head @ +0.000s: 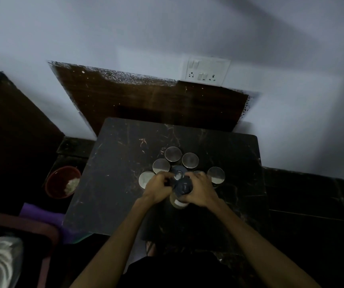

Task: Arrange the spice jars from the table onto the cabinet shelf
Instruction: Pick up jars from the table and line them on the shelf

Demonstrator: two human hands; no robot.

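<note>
Both hands meet over a dark marble-patterned table point(113, 183): the left hand point(158, 189) and right hand point(199, 190) curl around a dark-capped glass jar point(182, 192). Round steel-lidded jars point(173, 154) cluster just behind. A red bowl point(60, 181) sits on the floor.

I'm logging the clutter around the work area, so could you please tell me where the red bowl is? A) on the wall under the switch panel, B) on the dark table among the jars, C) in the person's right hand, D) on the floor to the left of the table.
D: the red bowl sits low on the floor beyond the left edge of the dark table, apart from the metal-lidded jars.
</note>
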